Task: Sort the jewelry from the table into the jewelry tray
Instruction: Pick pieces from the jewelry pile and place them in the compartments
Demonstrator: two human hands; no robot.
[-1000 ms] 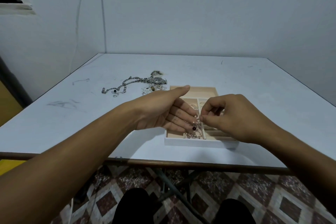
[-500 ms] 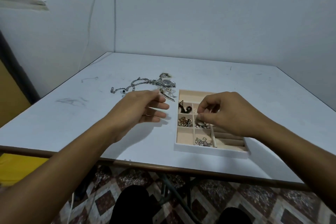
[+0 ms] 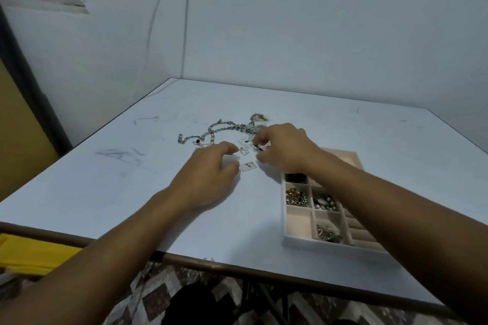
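Note:
A loose pile of jewelry lies on the white table: a silver chain (image 3: 211,131), a watch-like piece (image 3: 254,124), and small pieces (image 3: 245,151). My right hand (image 3: 284,149) reaches over the pile with fingers curled, and its fingertips pinch a small dark piece (image 3: 257,147). My left hand (image 3: 208,179) hovers just left of the small pieces, fingers loosely curled and holding nothing. Its thumb is beside a small clear packet (image 3: 248,166). The beige jewelry tray (image 3: 290,241) sits to the right under my right forearm, with several compartments holding rings and earrings.
The table's brown front edge (image 3: 237,269) runs close to my body. Walls close off the table at the back and left. A yellow object (image 3: 31,253) lies below the table's left corner. Bare tabletop (image 3: 132,192) lies left of the hands.
Both hands moved away from the tray to the jewelry pile at the left. The right hand left the tray compartment and now pinches at the pile. The view shifted left.

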